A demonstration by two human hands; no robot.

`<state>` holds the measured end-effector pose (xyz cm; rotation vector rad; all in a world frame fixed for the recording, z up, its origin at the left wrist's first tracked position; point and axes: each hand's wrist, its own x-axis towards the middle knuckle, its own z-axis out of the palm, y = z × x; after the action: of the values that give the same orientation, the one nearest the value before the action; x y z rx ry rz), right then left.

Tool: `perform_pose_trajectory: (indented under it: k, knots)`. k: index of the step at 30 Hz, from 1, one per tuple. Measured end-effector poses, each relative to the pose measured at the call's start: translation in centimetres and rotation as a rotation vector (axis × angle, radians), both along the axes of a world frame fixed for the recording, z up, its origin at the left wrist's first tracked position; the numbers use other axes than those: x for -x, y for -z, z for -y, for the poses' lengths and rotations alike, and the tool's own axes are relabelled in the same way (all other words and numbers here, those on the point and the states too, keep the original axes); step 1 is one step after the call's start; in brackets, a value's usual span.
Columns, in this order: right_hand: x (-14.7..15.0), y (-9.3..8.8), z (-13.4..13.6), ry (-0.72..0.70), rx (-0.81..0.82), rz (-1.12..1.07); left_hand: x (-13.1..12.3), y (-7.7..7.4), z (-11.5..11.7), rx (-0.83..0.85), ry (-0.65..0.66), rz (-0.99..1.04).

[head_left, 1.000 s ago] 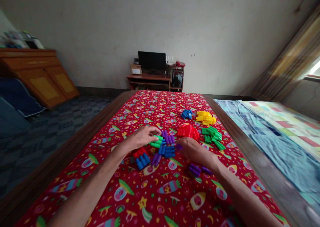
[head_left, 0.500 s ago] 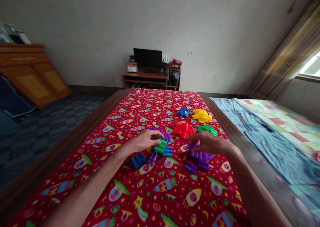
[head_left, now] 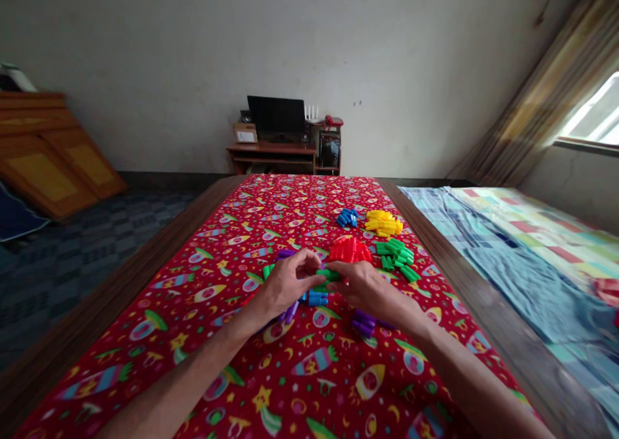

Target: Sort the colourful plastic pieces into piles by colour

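A green tube-shaped plastic piece point(head_left: 331, 275) is between my two hands, just above the cloth. My left hand point(head_left: 293, 280) grips its left end between thumb and fingers. From the other side, my right hand point(head_left: 363, 287) closes its fingertips on the same piece. Right below lie blue tube pieces point(head_left: 318, 298), with purple ones point(head_left: 289, 312) beside them, partly under my left hand. More purple pieces point(head_left: 363, 323) show below my right hand, which hides part of that group. Another green piece point(head_left: 267, 271) peeks out behind my left wrist.
A red pile point(head_left: 347, 249) of pieces lies just beyond my hands. Farther right are a green pile point(head_left: 397, 256), a yellow pile point(head_left: 383, 224) and a blue pile point(head_left: 347, 217). A patterned red cloth point(head_left: 309, 387) covers the table. A bed point(head_left: 522, 278) adjoins the right side.
My right hand has moved left, from above the purple pieces to the green piece by my left hand. The green pile at the right is now uncovered. The view has shifted slightly.
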<state>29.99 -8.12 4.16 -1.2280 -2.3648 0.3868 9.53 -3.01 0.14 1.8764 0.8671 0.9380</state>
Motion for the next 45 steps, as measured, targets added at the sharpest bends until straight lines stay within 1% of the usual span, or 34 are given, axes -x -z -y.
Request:
perform_pose_trajectory:
  k: [1,3,6,8,10,12,15,17,18,20,23,25,28,31,33,34,38,40,41,42,43,45]
  knots:
    - [-0.4,-0.1,-0.3,0.029,-0.018,0.008,0.0,-0.1,0.0,-0.005,-0.001,-0.013]
    - [-2.5,-0.4,-1.4,0.116,-0.043,0.011,0.1,-0.4,-0.1,-0.044,-0.001,-0.069]
    - [-7.4,-0.8,-3.2,0.335,-0.093,0.021,0.4,-0.8,-0.4,-0.213,-0.005,-0.203]
    - [-10.9,-0.7,-4.1,0.492,-0.104,0.048,0.4,-0.8,-0.3,-0.304,0.012,-0.28]
    - [-13.9,-0.3,-4.5,0.602,-0.069,0.092,0.4,-0.7,-0.3,-0.339,0.031,-0.321]
    - [-16.0,0.0,-4.6,0.674,-0.002,0.168,0.3,-0.6,-0.2,-0.345,0.042,-0.336]
    - [-17.4,0.4,-4.3,0.804,0.124,0.371,0.4,-0.4,-0.4,-0.339,0.048,-0.351]
    - [-17.3,0.5,-4.2,0.868,0.195,0.5,0.5,-0.4,-0.6,-0.334,0.05,-0.355]
    - [-17.1,0.5,-4.2,0.876,0.22,0.539,0.5,-0.3,-0.7,-0.333,0.049,-0.355]
    - [-16.4,0.6,-4.3,0.827,0.26,0.561,0.5,-0.3,-0.7,-0.331,0.049,-0.355]
    - [-15.5,0.5,-4.5,0.714,0.339,0.514,0.5,-0.4,-0.7,-0.323,0.047,-0.361]
    - [-15.0,0.3,-4.5,0.672,0.41,0.465,0.5,-0.5,-0.7,-0.319,0.043,-0.366]
    - [-14.8,0.1,-4.5,0.696,0.503,0.385,0.5,-0.5,-0.7,-0.326,0.043,-0.367]
    - [-15.0,0.0,-4.5,0.746,0.535,0.365,0.6,-0.3,-0.7,-0.34,0.053,-0.366]
    - [-15.2,-0.1,-4.3,0.749,0.499,0.409,0.7,-0.2,-0.8,-0.351,0.057,-0.373]
    - [-15.3,-0.2,-4.2,0.75,0.451,0.441,0.8,-0.2,-0.9,-0.359,0.059,-0.378]
    - [-14.6,-1.4,-3.4,0.802,0.184,0.541,2.2,0.1,-2.2,-0.415,0.048,-0.448]
    - [-13.5,-2.2,-3.0,0.836,0.07,0.516,3.5,0.8,-3.4,-0.471,-0.03,-0.514]
    - [-12.7,-2.6,-2.9,0.836,0.013,0.481,4.2,1.3,-4.1,-0.49,-0.096,-0.552]
    - [-11.7,-2.8,-2.7,0.816,-0.046,0.435,5.0,1.9,-4.7,-0.489,-0.163,-0.599]
    - [-10.6,-2.9,-2.6,0.769,-0.099,0.38,5.6,2.5,-5.3,-0.453,-0.214,-0.657]
    - [-7.7,-2.5,-2.3,0.603,-0.15,0.272,6.6,3.6,-6.2,-0.341,-0.257,-0.765]
